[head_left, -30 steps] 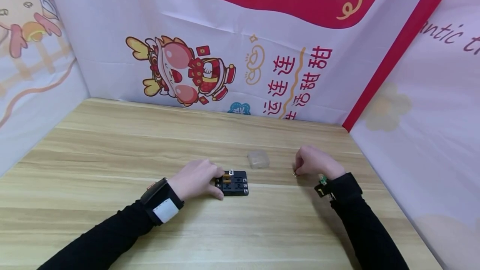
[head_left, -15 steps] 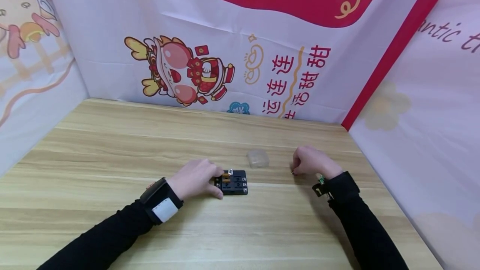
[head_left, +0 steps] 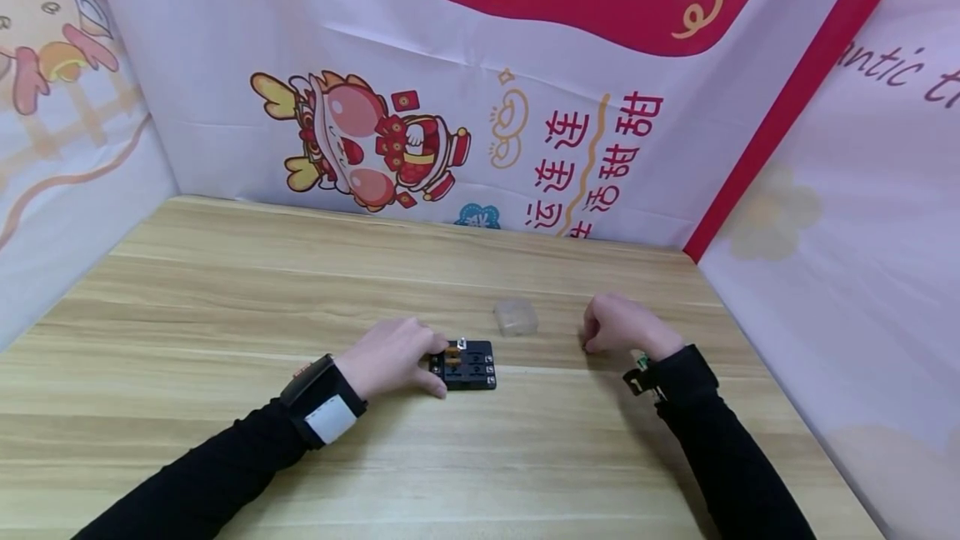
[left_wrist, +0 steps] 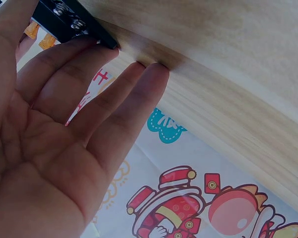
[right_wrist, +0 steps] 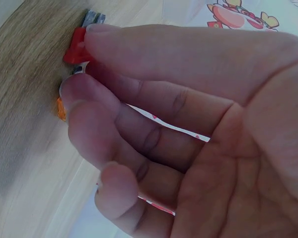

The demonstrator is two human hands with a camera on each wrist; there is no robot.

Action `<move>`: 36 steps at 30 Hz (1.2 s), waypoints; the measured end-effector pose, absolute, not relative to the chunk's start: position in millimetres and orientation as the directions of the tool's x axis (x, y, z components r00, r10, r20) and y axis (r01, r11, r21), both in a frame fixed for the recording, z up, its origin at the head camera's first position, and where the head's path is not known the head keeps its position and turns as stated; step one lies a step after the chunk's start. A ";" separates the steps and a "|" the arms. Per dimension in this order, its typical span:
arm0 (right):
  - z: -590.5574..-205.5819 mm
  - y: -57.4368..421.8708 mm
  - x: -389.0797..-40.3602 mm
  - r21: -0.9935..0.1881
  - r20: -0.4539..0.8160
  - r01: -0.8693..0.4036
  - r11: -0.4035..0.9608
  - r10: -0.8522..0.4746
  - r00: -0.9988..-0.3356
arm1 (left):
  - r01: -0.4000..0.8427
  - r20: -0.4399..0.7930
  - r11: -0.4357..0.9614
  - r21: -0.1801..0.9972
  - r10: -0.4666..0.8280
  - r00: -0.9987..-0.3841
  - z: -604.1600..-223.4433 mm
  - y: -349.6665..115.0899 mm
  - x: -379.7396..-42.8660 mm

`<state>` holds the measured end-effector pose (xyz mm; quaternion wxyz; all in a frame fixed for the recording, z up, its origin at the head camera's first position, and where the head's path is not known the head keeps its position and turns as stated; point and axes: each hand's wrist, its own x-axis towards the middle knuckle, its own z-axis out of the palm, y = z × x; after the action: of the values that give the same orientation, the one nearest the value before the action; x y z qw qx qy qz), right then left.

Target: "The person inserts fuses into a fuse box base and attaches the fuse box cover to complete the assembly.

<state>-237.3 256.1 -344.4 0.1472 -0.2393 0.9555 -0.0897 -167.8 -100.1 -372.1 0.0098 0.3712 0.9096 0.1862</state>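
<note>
Right hand [head_left: 622, 325] pinching small red plastic piece with metal prongs [right_wrist: 77, 45] between thumb and fingers, near tabletop. Small orange piece [right_wrist: 62, 108] showing behind its fingertips. Left hand [head_left: 390, 357] gripping left end of black rectangular plastic block [head_left: 477, 369], block lying flat on pale wood-grain tabletop [head_left: 300, 290]. Translucent squarish plastic box [head_left: 516, 317] sitting between block and right hand, farther back.

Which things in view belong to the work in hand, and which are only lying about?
In the work:
black block, left hand holding it
orange pieces on it
red piece, right hand pinching it

Apparently lying about:
clear plastic piece, untouched
</note>
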 end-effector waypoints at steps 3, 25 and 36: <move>-344.6 255.0 -235.8 -0.248 -0.219 -0.459 0.853 -0.511 -0.832 | 0.673 0.121 0.655 0.345 0.680 -0.724 -372.2 -100.3 -167.7; -345.5 248.1 -233.0 -0.264 -0.199 -0.530 0.806 -0.583 -0.788 | 0.691 0.144 0.634 0.348 0.692 -0.707 -374.7 -102.1 -167.9; -345.7 248.6 -233.2 -0.305 -0.202 -0.520 0.798 -0.588 -0.783 | 0.681 0.132 0.645 0.346 0.686 -0.716 -373.6 -100.9 -168.1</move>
<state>-233.2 248.6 -345.7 0.1448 -0.2957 0.9369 -0.1172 -168.1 -100.9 -373.6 0.0057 0.3768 0.9069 0.1884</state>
